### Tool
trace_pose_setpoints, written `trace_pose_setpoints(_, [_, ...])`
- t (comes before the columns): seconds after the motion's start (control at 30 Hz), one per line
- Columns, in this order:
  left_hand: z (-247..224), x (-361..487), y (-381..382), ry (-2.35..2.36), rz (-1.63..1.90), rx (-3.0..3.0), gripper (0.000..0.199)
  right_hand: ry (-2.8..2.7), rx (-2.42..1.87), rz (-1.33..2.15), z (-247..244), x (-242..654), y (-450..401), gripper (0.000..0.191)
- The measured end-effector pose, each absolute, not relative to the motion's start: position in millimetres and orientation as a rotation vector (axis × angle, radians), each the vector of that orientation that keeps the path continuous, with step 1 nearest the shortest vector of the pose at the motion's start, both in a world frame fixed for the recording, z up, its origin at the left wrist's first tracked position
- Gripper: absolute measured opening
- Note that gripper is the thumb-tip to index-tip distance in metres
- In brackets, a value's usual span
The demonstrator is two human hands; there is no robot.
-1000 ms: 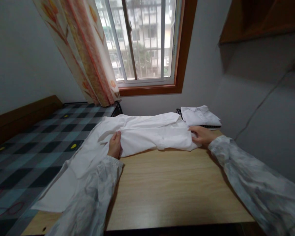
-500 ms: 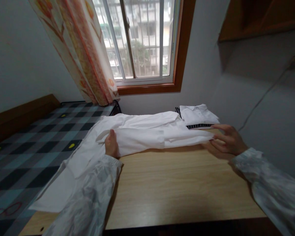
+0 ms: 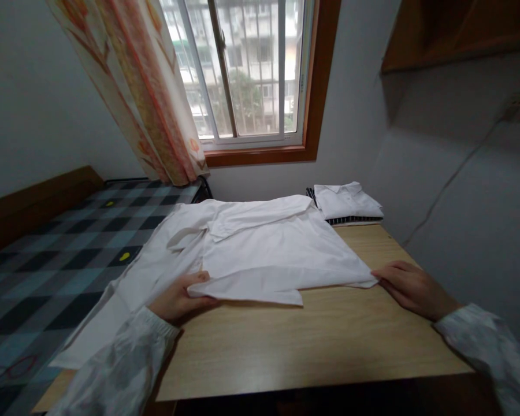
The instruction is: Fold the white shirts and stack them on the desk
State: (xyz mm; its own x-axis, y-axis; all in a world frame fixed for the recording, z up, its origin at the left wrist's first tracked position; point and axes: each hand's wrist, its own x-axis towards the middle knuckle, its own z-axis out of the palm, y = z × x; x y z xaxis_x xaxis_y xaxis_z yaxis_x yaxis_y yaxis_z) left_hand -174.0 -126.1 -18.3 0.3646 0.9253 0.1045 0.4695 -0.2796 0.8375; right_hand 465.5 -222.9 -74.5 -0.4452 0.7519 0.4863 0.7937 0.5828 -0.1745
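The table (image 3: 312, 346) bears a white garment (image 3: 271, 245) and folded clothes (image 3: 347, 201).

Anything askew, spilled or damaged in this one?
No spill or damage shows. Only the white garment looks askew: between the left hand and right hand, its near edge is uneven, one corner jutting over the table.

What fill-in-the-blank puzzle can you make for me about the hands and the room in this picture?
1. The left hand and the right hand hold a garment coloured ____.
2. The folded shirt on the pile is nearer to the ____ hand.
3. Flowers decorate the ____ hanging beside the window.
4. The small bright patches on the checked bedding are coloured ____.

Missing words: white; right; curtain; yellow.
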Motion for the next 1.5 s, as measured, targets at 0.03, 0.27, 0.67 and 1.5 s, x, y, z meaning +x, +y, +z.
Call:
trace_pose_setpoints(0.03, [-13.1,-174.0,-130.6,1.143,0.646,1.983,0.034,-2.316,-1.2,-0.101,-70.7,462.1,-223.1,0.028])
trace_pose_setpoints(0.27, [4.7,-180.9,-160.6,1.091,0.463,2.367,0.016,-2.242,-1.15,-0.109,-54.4,428.3,-233.8,0.013])
trace_pose_setpoints(0.67, [11.6,-200.3,-175.7,1.162,0.398,2.486,0.026,-2.467,-1.19,0.071,-52.8,411.9,-232.9,0.012])
trace_pose_setpoints(1.5, [-25.8,-177.5,-36.6,2.047,0.589,1.991,0.026,-1.601,-1.897,0.561,-61.0,364.3,-66.4,0.03])
